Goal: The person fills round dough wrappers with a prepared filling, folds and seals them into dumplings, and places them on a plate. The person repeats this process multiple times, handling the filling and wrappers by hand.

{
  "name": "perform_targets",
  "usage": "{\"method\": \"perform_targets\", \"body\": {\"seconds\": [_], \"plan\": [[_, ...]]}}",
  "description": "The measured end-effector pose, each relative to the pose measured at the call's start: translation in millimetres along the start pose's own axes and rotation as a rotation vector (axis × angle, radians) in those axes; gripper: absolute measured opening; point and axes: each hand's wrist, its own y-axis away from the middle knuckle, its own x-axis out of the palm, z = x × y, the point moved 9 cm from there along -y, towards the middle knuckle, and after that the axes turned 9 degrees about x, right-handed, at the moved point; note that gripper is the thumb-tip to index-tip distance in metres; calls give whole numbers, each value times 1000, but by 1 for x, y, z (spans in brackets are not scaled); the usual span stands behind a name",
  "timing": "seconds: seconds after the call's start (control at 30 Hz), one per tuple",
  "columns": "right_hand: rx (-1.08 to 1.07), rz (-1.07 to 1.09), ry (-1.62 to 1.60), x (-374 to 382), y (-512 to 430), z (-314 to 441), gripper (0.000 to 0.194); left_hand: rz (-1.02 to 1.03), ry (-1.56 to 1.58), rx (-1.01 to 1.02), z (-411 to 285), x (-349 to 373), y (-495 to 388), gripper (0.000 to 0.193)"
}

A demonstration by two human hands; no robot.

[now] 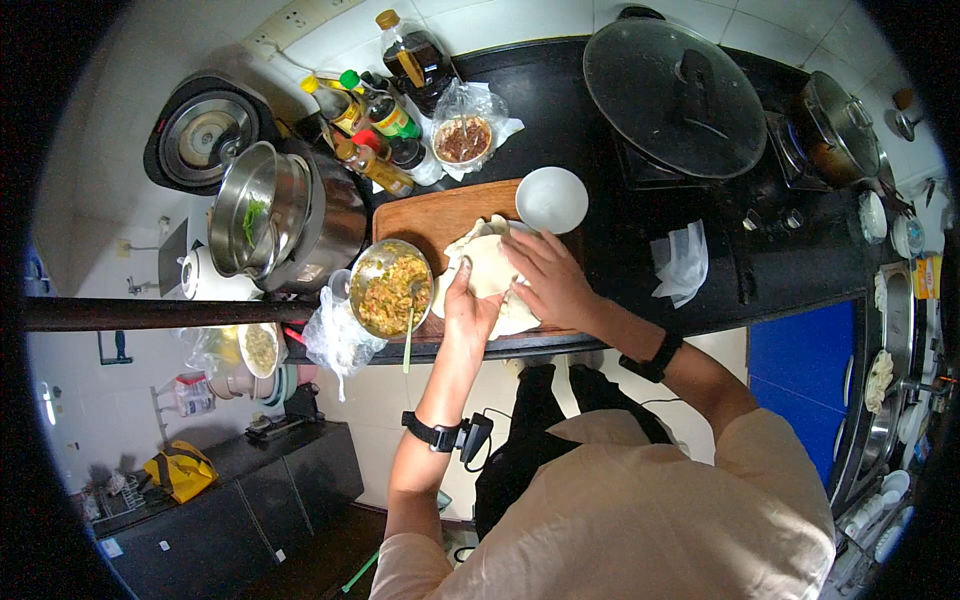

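My left hand (471, 307) holds a round, flat dough wrapper (489, 264), thumb on top and palm beneath. My right hand (553, 276) is at the wrapper's right edge with its fingers extended; whether they touch it is hard to tell. Under the wrapper lie more dough pieces (516, 319), partly hidden, on a wooden cutting board (442, 210). A metal bowl of chopped filling (386, 300) sits left of my left hand, with a green-handled spoon (409, 330) in it. Just beyond my right hand is a white bowl (552, 199).
Sauce bottles (390, 116) and a bagged bowl of reddish-brown paste (463, 140) stand behind the board. Steel pots (259, 214) are at left, beside a plastic bag (341, 337). A large lidded pan (675, 97) rests on the stove at right, near a crumpled white sheet (681, 262).
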Motion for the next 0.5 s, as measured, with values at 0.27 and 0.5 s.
{"method": "perform_targets", "body": {"seconds": [0.27, 0.5], "plan": [[112, 131, -27, 34, -28, -30, 25, -56, -46, 214, -54, -29, 25, 40], [20, 268, 372, 100, -79, -48, 20, -220, -25, 230, -74, -50, 48, 40]]}}
